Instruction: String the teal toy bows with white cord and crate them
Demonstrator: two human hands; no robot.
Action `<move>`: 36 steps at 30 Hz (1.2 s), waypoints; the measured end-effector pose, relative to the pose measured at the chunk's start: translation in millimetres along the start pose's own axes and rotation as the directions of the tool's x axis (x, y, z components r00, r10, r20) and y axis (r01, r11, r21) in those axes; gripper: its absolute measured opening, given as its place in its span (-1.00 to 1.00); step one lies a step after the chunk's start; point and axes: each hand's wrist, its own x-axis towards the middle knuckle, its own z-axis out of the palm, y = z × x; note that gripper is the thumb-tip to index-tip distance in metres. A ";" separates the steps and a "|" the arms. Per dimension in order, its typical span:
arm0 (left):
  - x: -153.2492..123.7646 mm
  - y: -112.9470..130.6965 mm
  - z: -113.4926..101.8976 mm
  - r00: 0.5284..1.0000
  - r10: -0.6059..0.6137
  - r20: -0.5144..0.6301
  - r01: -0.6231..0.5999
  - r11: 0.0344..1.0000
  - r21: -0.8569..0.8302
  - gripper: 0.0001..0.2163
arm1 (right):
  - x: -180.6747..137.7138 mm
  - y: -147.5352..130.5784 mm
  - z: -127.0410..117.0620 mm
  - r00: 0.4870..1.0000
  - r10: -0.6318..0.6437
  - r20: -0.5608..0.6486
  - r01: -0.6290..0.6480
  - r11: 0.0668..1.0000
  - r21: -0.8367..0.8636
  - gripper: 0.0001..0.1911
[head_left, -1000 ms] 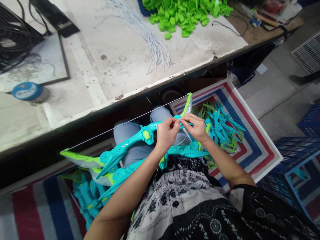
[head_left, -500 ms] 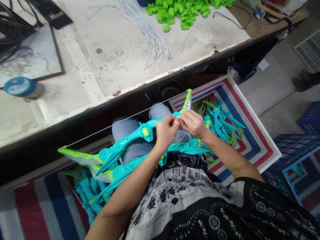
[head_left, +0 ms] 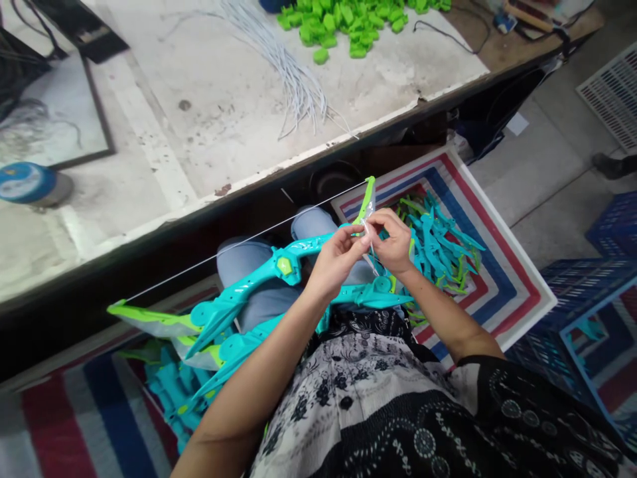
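A turquoise toy bow (head_left: 286, 265) with lime-green tips lies across my lap. Its white string (head_left: 239, 242) runs taut from the left tip to the right one. Close to the right tip, my left hand (head_left: 338, 259) and my right hand (head_left: 392, 240) meet fingertip to fingertip, both closed in a pinch on the string. A short loose length of it hangs below the fingers. Underneath, nearer my waist, rests a second toy bow (head_left: 371, 293), partly covered by my left forearm.
Striped-lined bins hold more bows (head_left: 432, 232) at right and bow parts (head_left: 172, 385) at left. On the workbench (head_left: 149, 219) lie a bundle of white strings (head_left: 298, 86), green plastic pieces (head_left: 343, 23) and a blue-topped can (head_left: 30, 182). Blue crates (head_left: 562, 292) stand on the right.
Both hands have shifted slightly up along the bow toward its right green tip. The string now shows between the fingertips, and its loose loop has become a short hanging length.
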 end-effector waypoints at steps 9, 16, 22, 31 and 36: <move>6.5 7.6 31.3 0.999 -0.052 -0.016 0.050 0.994 -0.093 -0.66 | 13.5 15.6 -35.0 0.892 -0.446 0.070 0.448 0.854 -0.263 -0.84; 29.1 11.3 37.2 0.994 0.087 0.059 -0.096 0.983 0.160 -0.71 | 14.2 26.0 -69.2 0.951 -0.290 0.111 0.305 0.938 -0.163 -0.80; 51.1 27.2 41.2 0.909 0.117 0.400 -0.329 0.791 0.515 -0.65 | 14.3 27.5 -85.8 0.989 0.080 0.123 -0.096 0.987 0.127 -0.72; 84.6 37.7 63.5 0.767 -0.106 0.632 -0.430 0.646 0.630 -0.71 | 10.8 34.9 -125.0 0.967 0.120 0.225 -0.102 0.991 -0.087 -0.80; 101.2 32.2 83.9 0.732 -0.047 0.679 -0.585 0.466 0.663 -0.79 | 5.8 35.3 -139.0 0.909 0.285 0.305 -0.223 0.949 -0.222 -0.83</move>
